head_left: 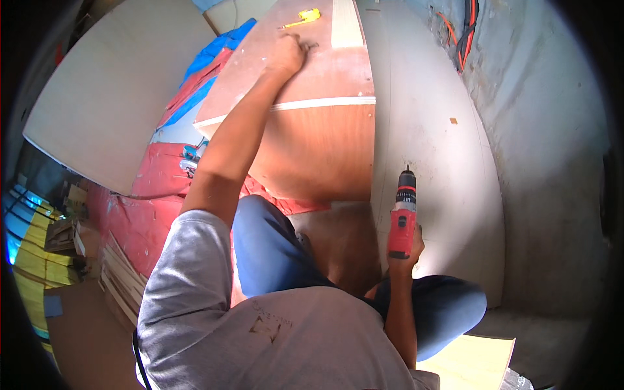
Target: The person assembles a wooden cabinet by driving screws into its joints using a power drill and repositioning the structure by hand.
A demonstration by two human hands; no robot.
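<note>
Wooden box [318,153]: central | pale strip [348,26]: atop box, right edge | red drill [402,227]: right of box's near end, right hand [416,246] clamped round its handle | left hand [287,55]: at box top, fingers curled, cannot tell if holding anything | yellow tape measure [310,15]: atop box, toward far end

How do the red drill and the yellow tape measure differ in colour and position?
The drill is red and black; the tape measure is mostly yellow. The drill is held in the right hand; the tape measure lies on the wooden box, beyond the left hand. Both are handheld tools.
</note>
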